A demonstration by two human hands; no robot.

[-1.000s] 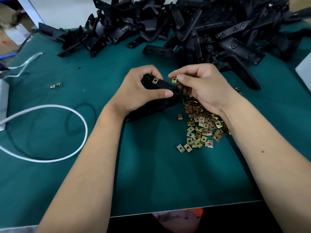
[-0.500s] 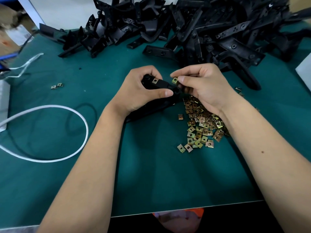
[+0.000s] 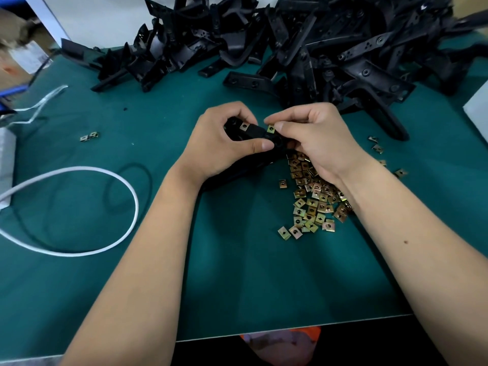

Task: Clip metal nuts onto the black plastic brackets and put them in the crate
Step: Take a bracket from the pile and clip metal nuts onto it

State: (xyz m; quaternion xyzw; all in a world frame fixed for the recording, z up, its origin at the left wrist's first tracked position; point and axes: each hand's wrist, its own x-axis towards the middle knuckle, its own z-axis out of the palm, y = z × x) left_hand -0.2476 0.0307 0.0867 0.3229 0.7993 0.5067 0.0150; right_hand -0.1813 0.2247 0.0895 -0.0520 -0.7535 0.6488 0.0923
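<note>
Grip, left: left hand wraps a black plastic bracket, fingers curled over its far edge, thumb laid flat along the near side.
Grip, right: right hand pinches a brass-coloured clip nut between thumb and forefinger, pressed against the bracket's upper face near its middle.
Bracket in hand: held just above the green mat, between the two hands; its lower end runs out under the left wrist toward the table.
Nut already on: one clip nut sits clipped on the bracket's upper face, left of the pinched one, beside the left fingers.
Loose nuts: heap of clip nuts lies on the mat under and just left of the right wrist; a few strays lie right of the right hand; a pair sits well apart at the left.
Bracket stock: big tangled pile of black brackets fills the far edge of the table, touching the white wall behind.
Containers: crate not in view; a white box corner shows at the right edge, contents hidden.
Other: white cable loop lies on the mat at left, a thin black ring partly overlapping it; white strap at far left.
</note>
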